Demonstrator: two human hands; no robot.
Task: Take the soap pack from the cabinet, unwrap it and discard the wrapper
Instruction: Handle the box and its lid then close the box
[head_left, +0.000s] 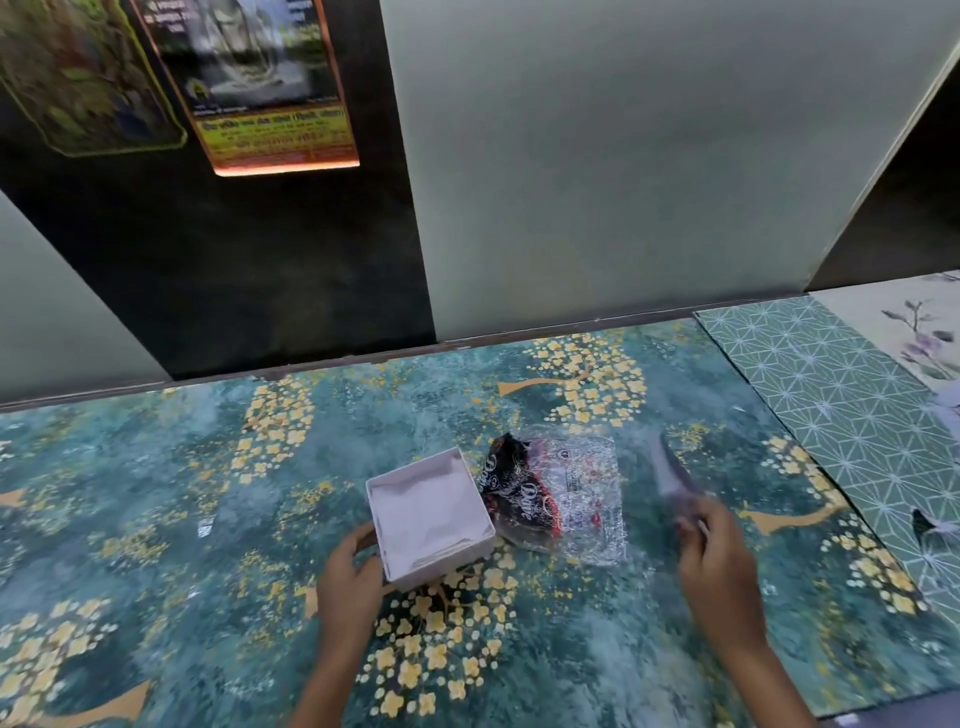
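Counter (156, 467) with a teal and gold flower pattern fills the lower half of the head view. Near its middle sits a white box (430, 514), open at the top. The left hand (349, 577) grips the box at its near left side, fingers curled on the wall. Just beside the box, toward the right edge, lies the wrapper (558, 499), crumpled clear plastic with dark red and black print, touching the box's right corner. The right hand (719, 561) pinches a thin, blurred strip (675, 478) that points toward the back edge; what it is cannot be told.
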